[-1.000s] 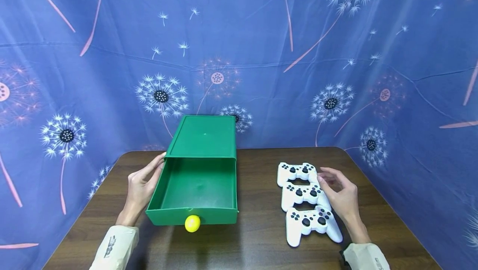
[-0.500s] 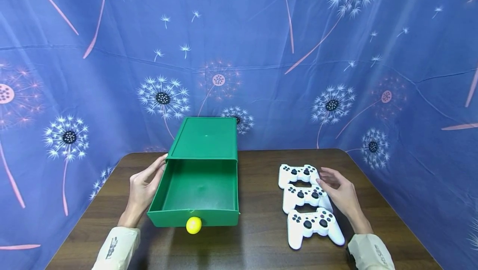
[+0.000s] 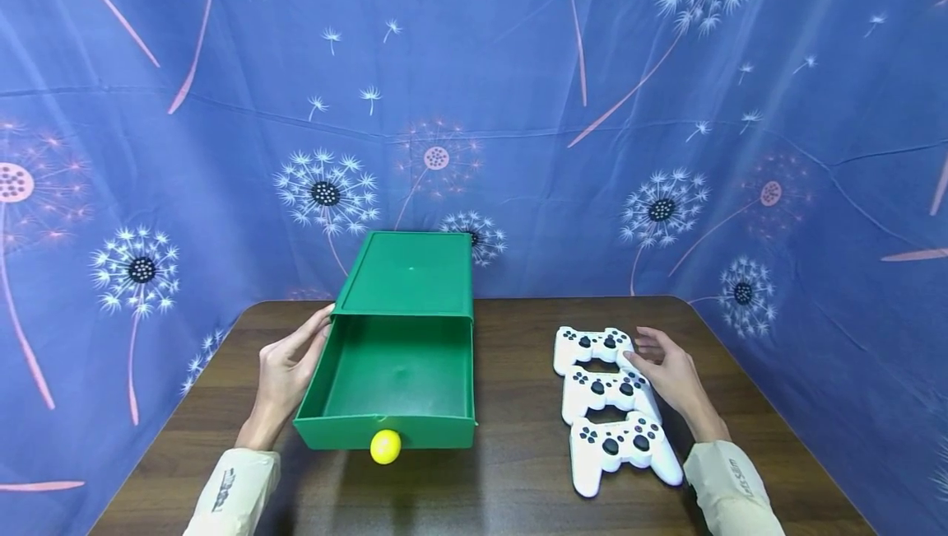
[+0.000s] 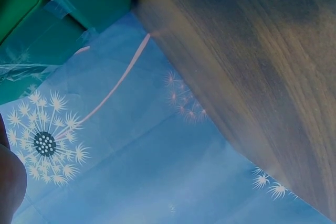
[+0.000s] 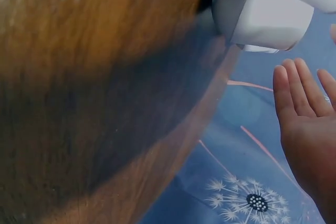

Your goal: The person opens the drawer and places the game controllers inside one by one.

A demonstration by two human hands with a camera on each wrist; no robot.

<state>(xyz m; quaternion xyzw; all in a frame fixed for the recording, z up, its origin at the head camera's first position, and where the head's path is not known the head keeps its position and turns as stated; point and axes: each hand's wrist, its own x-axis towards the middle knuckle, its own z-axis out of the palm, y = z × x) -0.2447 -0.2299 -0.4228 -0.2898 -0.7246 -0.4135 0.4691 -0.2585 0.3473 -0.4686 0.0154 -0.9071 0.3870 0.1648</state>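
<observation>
A green box stands left of the middle, its drawer pulled out toward me, with a round yellow knob on the front. My left hand touches the box's left side with extended fingers; some fingertips are hidden behind it. To the right lie three white game controllers in a column: a far one, a middle one and a near one. My right hand is beside the far and middle ones, fingers fairly straight in the right wrist view, holding nothing. Whether the thumb touches a controller, I cannot tell.
Everything stands on a dark brown wooden table with rounded far corners. Behind and beside it hangs a blue cloth with dandelion prints. Bare wood lies between the box and the controllers.
My right hand has shifted slightly away from me beside the controllers. The left hand, box and controllers keep their places; the head view has moved a little.
</observation>
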